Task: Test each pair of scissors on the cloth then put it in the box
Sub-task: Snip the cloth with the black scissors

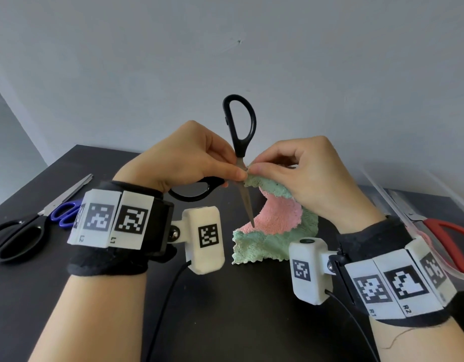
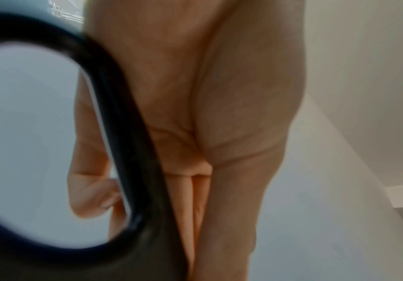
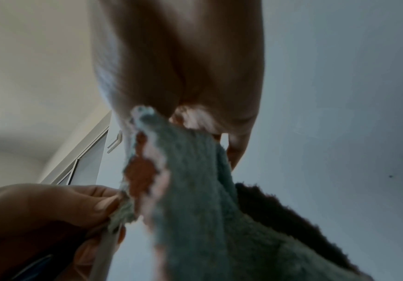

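Your left hand [image 1: 189, 158] pinches the stiff black scissors [image 1: 240, 131] near the pivot, your right hand [image 1: 298, 173], at 3 o'clock, pinches the soft, light cloth [image 1: 275, 218]; grip its top edge.

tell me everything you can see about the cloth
The cloth is a small fuzzy terry-like piece, mint green with a pink patch, its edges ragged. The right hand pinches its top corner and lifts it, so it hangs curved with its lower edge on the dark table. The left hand, which grips the black-handled scissors, pinches the same corner. The scissors' blade points down in front of the pink patch.
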### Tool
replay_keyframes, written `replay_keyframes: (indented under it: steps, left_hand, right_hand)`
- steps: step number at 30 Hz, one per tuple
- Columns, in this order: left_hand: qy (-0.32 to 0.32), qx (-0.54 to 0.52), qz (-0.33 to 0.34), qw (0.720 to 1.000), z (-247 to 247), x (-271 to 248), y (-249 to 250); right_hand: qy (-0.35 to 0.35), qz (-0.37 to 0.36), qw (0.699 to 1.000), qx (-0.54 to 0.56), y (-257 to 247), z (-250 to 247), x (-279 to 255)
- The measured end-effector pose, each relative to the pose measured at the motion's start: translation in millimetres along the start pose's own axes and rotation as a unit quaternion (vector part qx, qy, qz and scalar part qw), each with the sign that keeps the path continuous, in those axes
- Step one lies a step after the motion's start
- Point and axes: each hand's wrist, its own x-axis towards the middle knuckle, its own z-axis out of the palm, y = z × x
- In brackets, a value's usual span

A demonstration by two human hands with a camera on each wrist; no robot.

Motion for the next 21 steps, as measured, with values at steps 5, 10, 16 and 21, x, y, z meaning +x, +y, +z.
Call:
replay_keyframes:
  steps: [5,10,16,21]
  left_hand:
    - [0.005,-0.006,0.003,1.0,-2.6,-1.3,-1.6]
    - [0.011,-0.005,0.011,1.0,-2.6,-2.9,0.4]
    - [0.012,0.009,0.002,1.0,-7.0,-5.8,1.8]
    - [0.014,0.029,-0.005,0.999,-9.8,-6.8,0.8]
  right_hand:
    - [-0.04,0.009,0.998,-0.052,0.9,-0.7,-0.3]
    - [-0.043,-0.011,0.995,-0.093,0.7,-1.0,0.7]
    - [-0.056,-0.005,0.993,-0.108,2.1,-8.1,0.4]
    - [-0.064,0.001,0.993,-0.101,2.0,-11.6,-0.6]
